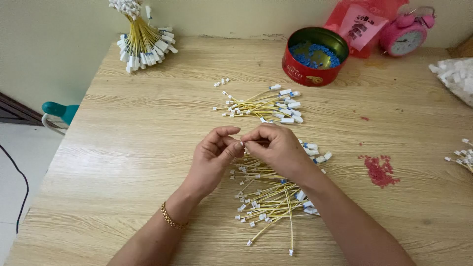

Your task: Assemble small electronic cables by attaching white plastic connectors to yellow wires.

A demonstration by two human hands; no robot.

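Two bare hands meet over the middle of a pale wooden table (128, 162). The left hand (213, 156) and the right hand (278, 148) are both closed in a pinch, fingertips touching, around the end of a thin yellow wire (242, 144) with a small white tip; little of that wire shows between the fingers. A gold bracelet (171, 218) circles the left wrist.

Directly under the hands, running toward six o'clock, lies a loose pile of yellow wires (273, 199) with white connectors on their ends, some with blue bits. At twelve o'clock from the hands a second, smaller heap of wires (261, 106) lies on the table, well apart from the first. Farther on at one o'clock stands a round red tin (308, 71), open, with small blue pieces inside. Behind it at the table's far edge is a red plastic bag (362, 24), and just beside that a pink alarm clock (406, 34).

At eleven o'clock, near the far left corner, a tied bundle of wires (143, 42) stands fanned out. At three o'clock a patch of small red bits (378, 170) is scattered on the wood, and past it, at the right edge, a few more wires (463, 157) show. A heap of white connectors (456, 74) sits at two o'clock.
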